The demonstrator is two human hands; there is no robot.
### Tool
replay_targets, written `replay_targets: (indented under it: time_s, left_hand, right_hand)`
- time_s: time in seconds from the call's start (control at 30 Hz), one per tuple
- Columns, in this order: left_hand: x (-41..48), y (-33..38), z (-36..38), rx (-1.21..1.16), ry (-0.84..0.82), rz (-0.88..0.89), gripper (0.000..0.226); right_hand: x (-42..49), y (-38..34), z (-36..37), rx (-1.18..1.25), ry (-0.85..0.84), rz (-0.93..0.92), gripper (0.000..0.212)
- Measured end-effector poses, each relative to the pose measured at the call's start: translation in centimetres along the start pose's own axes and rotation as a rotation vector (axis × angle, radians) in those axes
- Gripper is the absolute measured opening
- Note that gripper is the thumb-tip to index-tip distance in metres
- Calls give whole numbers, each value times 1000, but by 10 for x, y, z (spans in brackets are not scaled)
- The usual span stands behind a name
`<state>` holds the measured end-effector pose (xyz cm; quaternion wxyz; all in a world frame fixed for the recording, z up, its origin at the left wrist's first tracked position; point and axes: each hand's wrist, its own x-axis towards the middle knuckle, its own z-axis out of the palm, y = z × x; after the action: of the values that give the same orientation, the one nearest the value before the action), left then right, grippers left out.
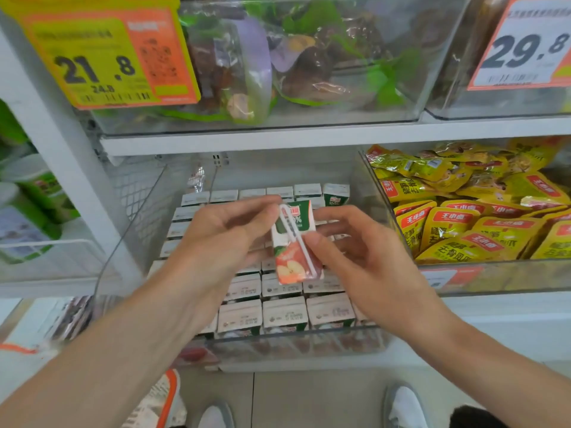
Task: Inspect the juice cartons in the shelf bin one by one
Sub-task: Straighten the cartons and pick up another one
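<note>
A small juice carton (pixel 292 261), green on top with apple pictures below and a wrapped straw across its face, is held upright above the clear shelf bin (pixel 278 338). My left hand (pixel 228 233) pinches its top left edge. My right hand (pixel 349 242) grips its right side, thumb on the front. Rows of several more cartons (pixel 284 313) fill the bin below, white tops facing up. My hands hide the middle rows.
A clear bin of yellow snack packets (pixel 482 217) stands to the right. Above, another clear bin (pixel 293 72) holds wrapped goods behind price tags (pixel 102 57). A white shelf upright (pixel 61 149) rises at the left. Shoes (pixel 401 406) show on the floor below.
</note>
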<state>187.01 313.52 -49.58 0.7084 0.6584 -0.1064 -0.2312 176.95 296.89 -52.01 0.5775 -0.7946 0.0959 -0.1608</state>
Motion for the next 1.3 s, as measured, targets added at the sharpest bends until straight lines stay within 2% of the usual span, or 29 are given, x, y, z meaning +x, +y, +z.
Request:
replay_targets:
  time_s: [0.07, 0.13, 0.23, 0.47, 0.57, 0.8, 0.97, 1.13, 1.3]
  left_hand:
    - [-2, -7, -1, -44, 10, -26, 23]
    - [-3, -13, -2, -130, -1, -42, 23]
    - [-1, -20, -4, -179, -27, -30, 19]
    - [1, -26, -14, -135, -152, -41, 34]
    - [1, -27, -11, -111, -152, -56, 27]
    - [0, -26, -11, -72, -147, -79, 30]
    - [-2, -25, -12, -170, -156, -94, 36]
    - [0, -26, -11, -162, -146, -75, 46]
    - [1, -25, -17, -142, -202, -61, 43]
  right_hand:
    - [1, -2, -2, 177, -9, 79, 21]
    - [2, -1, -4, 231, 5, 113, 23]
    - [2, -1, -3, 246, 40, 150, 23]
    - [4, 3, -1, 258, 87, 166, 13]
    - [4, 2, 1, 265, 86, 164, 10]
    - [4, 0, 2, 284, 64, 138, 9]
    - [6, -2, 2, 254, 22, 181, 14]
    - [2, -1, 7, 128, -57, 158, 41]
    - [5, -1, 4, 188, -32, 183, 41]
